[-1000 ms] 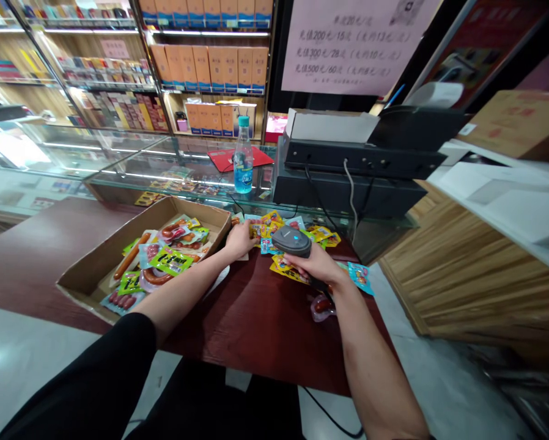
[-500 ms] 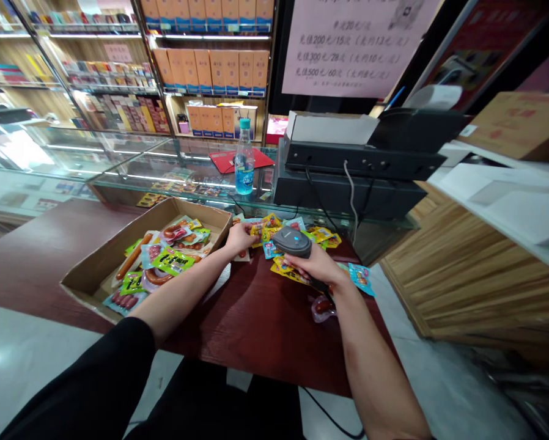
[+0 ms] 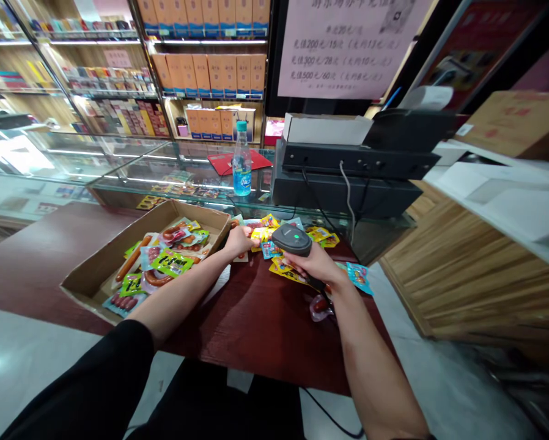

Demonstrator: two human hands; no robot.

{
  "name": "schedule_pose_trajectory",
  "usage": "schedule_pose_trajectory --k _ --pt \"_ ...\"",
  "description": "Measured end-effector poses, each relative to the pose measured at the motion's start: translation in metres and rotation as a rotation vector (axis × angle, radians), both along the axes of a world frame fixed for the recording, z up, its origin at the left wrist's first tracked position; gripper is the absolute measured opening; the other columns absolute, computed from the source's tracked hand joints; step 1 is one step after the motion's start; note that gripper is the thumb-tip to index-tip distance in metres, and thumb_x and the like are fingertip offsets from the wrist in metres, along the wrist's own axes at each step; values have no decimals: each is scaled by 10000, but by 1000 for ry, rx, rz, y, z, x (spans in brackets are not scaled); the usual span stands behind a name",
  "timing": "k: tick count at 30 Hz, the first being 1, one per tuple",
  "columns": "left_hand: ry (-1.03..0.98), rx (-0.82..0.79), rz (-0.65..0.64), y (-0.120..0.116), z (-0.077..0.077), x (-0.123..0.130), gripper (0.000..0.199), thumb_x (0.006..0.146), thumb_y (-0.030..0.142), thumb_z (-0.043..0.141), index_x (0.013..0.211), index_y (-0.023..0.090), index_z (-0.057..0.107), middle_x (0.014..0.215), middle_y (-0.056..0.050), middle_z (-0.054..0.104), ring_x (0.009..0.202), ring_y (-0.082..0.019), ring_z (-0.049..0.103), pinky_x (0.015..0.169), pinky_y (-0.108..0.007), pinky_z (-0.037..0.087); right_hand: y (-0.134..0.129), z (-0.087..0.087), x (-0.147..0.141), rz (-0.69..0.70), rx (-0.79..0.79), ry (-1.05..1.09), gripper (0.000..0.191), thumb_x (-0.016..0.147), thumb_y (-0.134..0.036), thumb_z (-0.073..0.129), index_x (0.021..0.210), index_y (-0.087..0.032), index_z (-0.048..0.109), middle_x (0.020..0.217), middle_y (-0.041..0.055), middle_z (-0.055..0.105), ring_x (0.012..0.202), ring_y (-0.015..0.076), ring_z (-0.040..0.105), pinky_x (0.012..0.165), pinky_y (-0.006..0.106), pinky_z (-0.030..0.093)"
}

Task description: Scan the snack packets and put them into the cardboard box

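My right hand (image 3: 318,264) is wrapped round the handle of a dark grey barcode scanner (image 3: 291,240), which has a green light on top. Its head points left, toward my left hand (image 3: 238,241). Between the fingertips of that hand is a small yellow snack packet (image 3: 261,234), right in front of the scanner. More yellow and blue packets lie around and under the scanner, such as a blue packet (image 3: 359,277) at the right. A clear-wrapped sausage (image 3: 321,307) rests below my right wrist. Left of my hands, an open cardboard box (image 3: 84,259) holds several wrapped sausages and green packets.
Behind the dark red table (image 3: 256,342) stands a glass counter (image 3: 164,162) with a blue drink bottle (image 3: 242,162) and a red folder (image 3: 219,162). Black register equipment (image 3: 343,192) with hanging cables is at the back right. A scanner cord trails below the table edge.
The scanner's light has gone from blue to green. The yellow packet in my left hand now shows a flatter, brighter face to the scanner. Both hands stay nearly in place.
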State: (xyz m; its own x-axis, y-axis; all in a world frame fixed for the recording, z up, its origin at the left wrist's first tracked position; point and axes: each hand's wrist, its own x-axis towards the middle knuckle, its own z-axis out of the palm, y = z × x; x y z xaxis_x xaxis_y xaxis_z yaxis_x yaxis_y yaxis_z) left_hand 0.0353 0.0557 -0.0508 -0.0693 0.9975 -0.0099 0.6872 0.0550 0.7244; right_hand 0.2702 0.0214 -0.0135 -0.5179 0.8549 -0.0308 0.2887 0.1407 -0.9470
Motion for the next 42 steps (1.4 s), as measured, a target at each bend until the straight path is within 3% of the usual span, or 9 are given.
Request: schedule_pose_trajectory --k 6,10,14,17,20,23,26,34,42 --pt "-12 8 35 -1 4 1 276 652 226 711 919 174 758 793 -24 732 754 -174 665 681 -234 495 1 -2 2 4 10 -2 312 787 -491 675 860 -195 607 518 -17 547 373 95 414 368 234 355" --pt "-57 101 16 -2 27 -13 314 673 280 708 963 167 747 841 -18 743 782 -173 673 698 -228 505 2 -5 2 -11 -15 -18 319 784 -505 671 789 -193 604 471 -30 503 367 96 404 362 234 355" --pt "-82 146 -13 -19 69 -55 365 674 318 706 999 154 730 874 -27 748 803 -181 684 716 -238 520 2 -8 1 -19 -11 -36 347 760 -524 691 757 -188 604 453 -31 499 371 100 413 364 232 365" --pt "6 154 62 -43 95 -99 426 649 360 723 1026 162 721 839 -29 748 790 -191 688 723 -256 531 3 -12 2 -28 -9 -47 354 753 -526 702 743 -189 595 462 -24 511 368 101 422 356 228 359" --pt "133 178 200 -64 106 -139 496 646 391 724 1091 174 698 874 -50 747 824 -200 685 750 -268 535 6 -19 2 -4 7 -59 345 784 -525 671 756 -188 605 483 -13 535 370 105 429 358 234 367" --pt "244 240 255 -74 104 -156 482 673 402 698 1105 187 689 929 -57 740 835 -190 675 786 -276 530 9 -23 2 12 32 -70 343 790 -523 664 749 -186 612 457 -20 518 361 105 408 359 241 371" --pt "281 266 197 -73 96 -142 407 707 393 674 1064 202 703 940 -45 735 812 -174 666 800 -276 522 8 -22 1 10 18 -55 345 783 -520 673 725 -189 599 449 -24 507 363 105 416 360 236 373" --pt "396 247 -123 -49 68 -45 369 765 343 641 1100 195 688 1018 -79 711 908 -215 662 838 -286 500 3 -13 -1 -8 0 -30 322 771 -495 696 734 -195 584 452 -32 507 358 101 423 362 231 369" --pt "823 -57 -203 -49 35 -4 279 825 281 583 1018 102 676 1003 -236 679 978 -344 659 848 -400 498 4 -13 3 24 99 -111 308 846 -488 615 782 -187 626 440 -29 509 373 107 457 393 232 385"
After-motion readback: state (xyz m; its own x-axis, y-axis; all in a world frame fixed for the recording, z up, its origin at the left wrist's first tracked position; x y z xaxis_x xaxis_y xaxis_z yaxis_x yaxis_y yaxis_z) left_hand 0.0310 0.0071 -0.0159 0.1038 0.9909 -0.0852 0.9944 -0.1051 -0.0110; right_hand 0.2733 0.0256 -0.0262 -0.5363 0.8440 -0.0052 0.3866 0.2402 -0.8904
